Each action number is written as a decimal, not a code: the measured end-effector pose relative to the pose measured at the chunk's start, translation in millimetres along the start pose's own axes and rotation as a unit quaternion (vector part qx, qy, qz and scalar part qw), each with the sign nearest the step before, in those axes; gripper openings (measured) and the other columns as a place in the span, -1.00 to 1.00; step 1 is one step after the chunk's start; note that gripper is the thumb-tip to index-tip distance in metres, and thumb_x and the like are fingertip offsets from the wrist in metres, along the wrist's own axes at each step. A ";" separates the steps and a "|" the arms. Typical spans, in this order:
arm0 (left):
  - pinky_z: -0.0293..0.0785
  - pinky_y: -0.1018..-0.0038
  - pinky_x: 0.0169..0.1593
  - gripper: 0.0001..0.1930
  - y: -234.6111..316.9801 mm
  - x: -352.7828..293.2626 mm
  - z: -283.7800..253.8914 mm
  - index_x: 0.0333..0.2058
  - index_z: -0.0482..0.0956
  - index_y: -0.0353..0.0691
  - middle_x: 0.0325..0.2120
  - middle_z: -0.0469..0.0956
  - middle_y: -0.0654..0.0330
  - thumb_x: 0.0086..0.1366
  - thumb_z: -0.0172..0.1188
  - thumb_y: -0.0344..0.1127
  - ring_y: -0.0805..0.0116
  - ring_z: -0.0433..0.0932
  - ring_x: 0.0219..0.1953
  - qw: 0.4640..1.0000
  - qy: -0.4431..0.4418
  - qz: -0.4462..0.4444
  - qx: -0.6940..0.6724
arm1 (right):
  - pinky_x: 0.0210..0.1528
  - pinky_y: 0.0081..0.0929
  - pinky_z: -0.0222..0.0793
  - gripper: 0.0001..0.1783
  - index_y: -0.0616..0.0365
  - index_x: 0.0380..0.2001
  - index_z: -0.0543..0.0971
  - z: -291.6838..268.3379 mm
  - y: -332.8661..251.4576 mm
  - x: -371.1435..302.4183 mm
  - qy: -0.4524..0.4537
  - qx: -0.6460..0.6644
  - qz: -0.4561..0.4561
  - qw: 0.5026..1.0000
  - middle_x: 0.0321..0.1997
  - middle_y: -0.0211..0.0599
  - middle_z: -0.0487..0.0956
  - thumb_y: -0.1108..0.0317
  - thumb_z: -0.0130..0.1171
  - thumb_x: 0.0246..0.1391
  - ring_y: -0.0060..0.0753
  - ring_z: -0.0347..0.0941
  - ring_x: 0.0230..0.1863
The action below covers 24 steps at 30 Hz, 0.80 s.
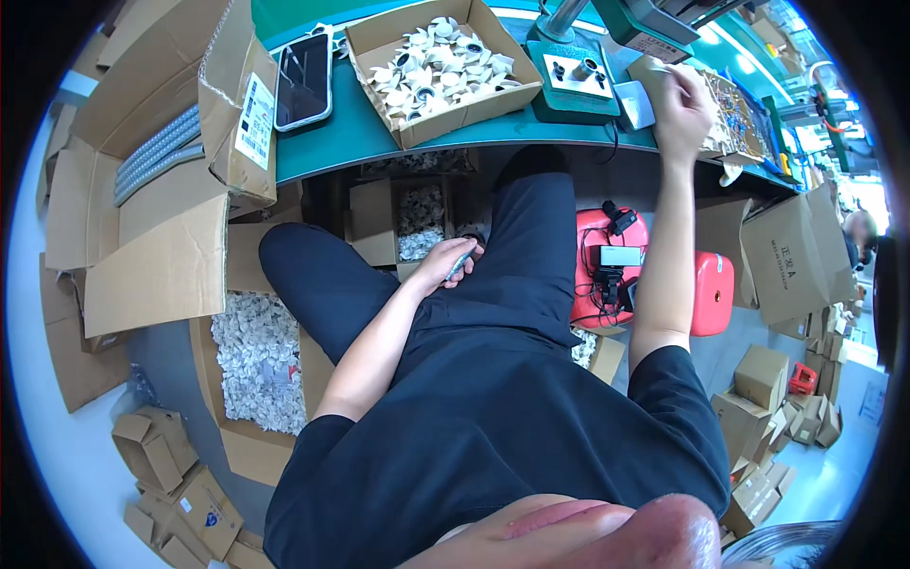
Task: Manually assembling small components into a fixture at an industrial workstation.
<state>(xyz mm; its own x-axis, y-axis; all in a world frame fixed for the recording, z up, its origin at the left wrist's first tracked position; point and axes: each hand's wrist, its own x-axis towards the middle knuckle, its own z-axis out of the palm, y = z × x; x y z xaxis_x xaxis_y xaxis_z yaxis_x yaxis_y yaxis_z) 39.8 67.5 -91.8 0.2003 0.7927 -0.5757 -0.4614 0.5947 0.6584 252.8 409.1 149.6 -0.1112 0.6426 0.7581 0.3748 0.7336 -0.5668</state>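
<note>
My left hand (444, 266) rests on my lap, its fingers curled round a small grey-green thing (459, 265) that is mostly hidden. My right hand (684, 112) is raised over the right end of the green bench (360, 144). Its fingers are bent inward, and whatever they hold does not show. Close by is a box of small metal and yellowish parts (736, 114). To the left of that hand stands a green bench press, with a pale plate and a metal post on its base (574, 100). A small white block (634, 104) sits between them.
A shallow cardboard tray (409, 135) holds several white fan wheels (441, 66). Beside it lies a phone (303, 81). An open carton (156, 237) with grey rods stands left. Boxes of white parts (256, 360) sit below. A red stool (590, 237) carries cables and small devices.
</note>
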 end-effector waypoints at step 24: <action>0.16 0.66 -0.69 -0.62 10.9 -1.9 -1.7 -0.04 0.53 -0.24 -0.52 0.45 0.30 0.52 0.02 -0.01 0.64 0.29 -0.70 1.000 -0.005 0.008 -0.002 | 0.06 -0.37 0.51 -0.80 0.08 -0.18 0.73 45.5 -38.4 -16.0 -0.131 -0.130 -0.256 0.949 -0.08 -0.40 0.71 0.44 0.35 0.07 -0.24 0.61 -0.02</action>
<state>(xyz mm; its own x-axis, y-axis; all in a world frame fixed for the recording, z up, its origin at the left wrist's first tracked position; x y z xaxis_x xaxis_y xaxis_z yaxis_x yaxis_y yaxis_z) 32.9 72.3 -84.3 0.2020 0.8030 -0.5607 -0.4680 0.5820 0.6650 198.3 380.7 144.5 -0.5520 0.2742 0.7874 0.4206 0.9070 -0.0210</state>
